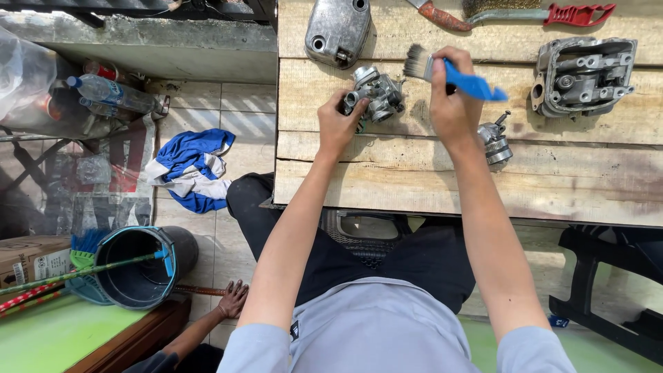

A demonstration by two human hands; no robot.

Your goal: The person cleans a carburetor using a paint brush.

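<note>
My left hand (pixel 338 124) grips a small grey metal carburettor (pixel 376 93) that rests on the wooden plank table (pixel 387 186). My right hand (pixel 452 97) holds a paintbrush with a blue handle (pixel 473 84). Its pale bristles (pixel 416 62) point left, just above and to the right of the carburettor, close to it. A small round metal part (pixel 494 141) lies on the planks right beside my right wrist.
A metal engine cover (pixel 338 29) and a cylinder head (pixel 583 76) lie on the table, with a red-handled wire brush (pixel 552 14) at the far edge. On the tiled floor lie a blue-white cloth (pixel 190 169), a dark bucket (pixel 141 266) and plastic bottles (pixel 114 93). Another person's hand (pixel 231 300) rests low left.
</note>
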